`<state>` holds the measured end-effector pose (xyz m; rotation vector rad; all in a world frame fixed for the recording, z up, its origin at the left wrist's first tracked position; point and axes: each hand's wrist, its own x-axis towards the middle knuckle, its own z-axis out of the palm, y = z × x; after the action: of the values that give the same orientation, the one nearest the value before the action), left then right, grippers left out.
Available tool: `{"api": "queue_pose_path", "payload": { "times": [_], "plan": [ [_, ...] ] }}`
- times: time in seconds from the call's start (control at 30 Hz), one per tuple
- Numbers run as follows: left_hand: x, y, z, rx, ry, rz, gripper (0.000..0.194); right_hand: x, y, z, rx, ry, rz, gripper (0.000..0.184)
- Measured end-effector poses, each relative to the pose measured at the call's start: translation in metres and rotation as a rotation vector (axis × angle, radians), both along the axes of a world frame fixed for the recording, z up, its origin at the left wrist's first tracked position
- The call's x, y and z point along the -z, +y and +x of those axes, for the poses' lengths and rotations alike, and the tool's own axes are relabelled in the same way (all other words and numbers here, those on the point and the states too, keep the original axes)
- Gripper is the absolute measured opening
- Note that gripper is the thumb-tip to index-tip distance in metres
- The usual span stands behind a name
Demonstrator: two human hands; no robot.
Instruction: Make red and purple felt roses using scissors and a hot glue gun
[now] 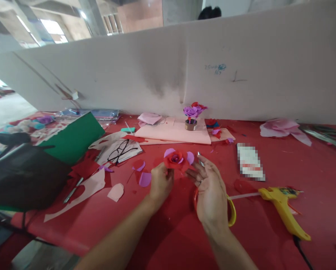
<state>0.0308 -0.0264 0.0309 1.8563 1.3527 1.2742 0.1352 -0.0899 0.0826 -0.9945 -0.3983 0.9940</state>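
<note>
My left hand is closed in a pinch under a red paper rose with purple petals, holding it up above the red table. To the right of the flower, my right hand has its fingers through the handles of orange and yellow scissors. The scissor tip shows near the flower's right petal. Loose purple and pink petal cut-outs lie on the table left of my left hand.
A yellow glue gun lies at the right with its cord. A small pot of purple and red paper flowers stands on pink sheets by the white partition. Glasses, green paper and a black bag sit at the left.
</note>
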Motion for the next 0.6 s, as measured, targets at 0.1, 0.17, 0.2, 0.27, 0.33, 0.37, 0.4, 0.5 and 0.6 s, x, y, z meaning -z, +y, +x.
{"api": "queue_pose_path", "payload": {
  "times": [0.1,0.17,0.2,0.27,0.33,0.37,0.4,0.5,0.6],
  "plan": [
    [0.001,0.003,0.003,0.039,-0.283,-0.178,0.014,0.002,0.0,0.004,0.018,-0.096,-0.029,0.029],
    [0.001,0.005,0.005,0.081,-0.441,-0.27,0.017,0.003,0.001,0.007,-0.015,-0.179,-0.073,0.03],
    [0.0,0.006,0.006,0.088,-0.489,-0.298,0.019,0.003,0.0,0.009,-0.056,-0.233,-0.097,0.032],
    [0.0,0.009,0.005,0.069,-0.537,-0.323,0.02,0.003,-0.001,0.015,-0.137,-0.355,-0.135,0.034],
    [-0.001,0.011,0.004,0.037,-0.563,-0.326,0.021,0.0,-0.003,0.022,-0.113,-0.49,-0.162,0.034],
    [-0.002,0.011,0.003,0.029,-0.572,-0.326,0.021,-0.001,-0.003,0.026,-0.048,-0.571,-0.17,0.032],
    [-0.003,0.011,0.002,0.032,-0.58,-0.327,0.022,-0.002,-0.003,0.03,0.04,-0.671,-0.169,0.029],
    [-0.011,0.008,0.001,0.097,-0.599,-0.35,0.024,-0.002,0.001,0.038,0.198,-0.969,-0.118,0.021],
    [-0.018,0.001,0.003,0.183,-0.604,-0.393,0.024,0.006,0.006,0.037,0.068,-0.933,-0.069,0.018]
  ]
}}
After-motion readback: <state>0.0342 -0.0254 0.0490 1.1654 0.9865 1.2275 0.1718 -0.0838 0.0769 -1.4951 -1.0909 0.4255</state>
